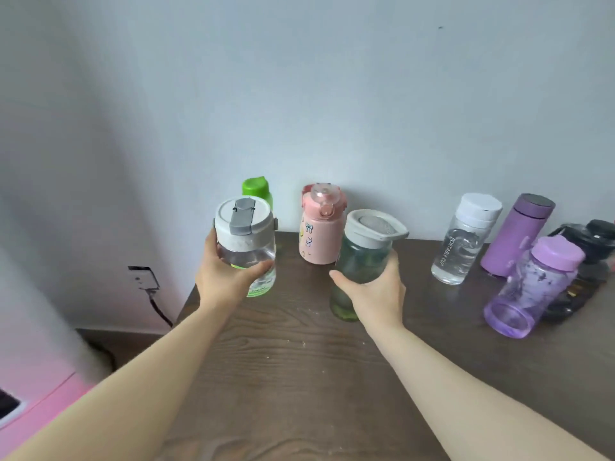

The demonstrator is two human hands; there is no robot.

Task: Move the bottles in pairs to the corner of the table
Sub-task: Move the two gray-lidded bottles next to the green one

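Head view, green-capped bottle [255, 191] mostly hidden behind clear bottle [245, 242]

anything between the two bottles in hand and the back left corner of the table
Partly. The green-capped bottle and pink bottle already stand at that corner by the wall. The clear bottle in the left hand is right in front of the green-capped one; the green-tinted bottle in the right hand is beside the pink one.

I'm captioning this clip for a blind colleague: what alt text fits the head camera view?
Two bare hands each grip a bottle over a dark wooden table: the left hand a clear bottle with a grey-white lid, the right hand a green-tinted bottle. A green-capped bottle and a pink bottle stand behind by the wall; four more stand right.
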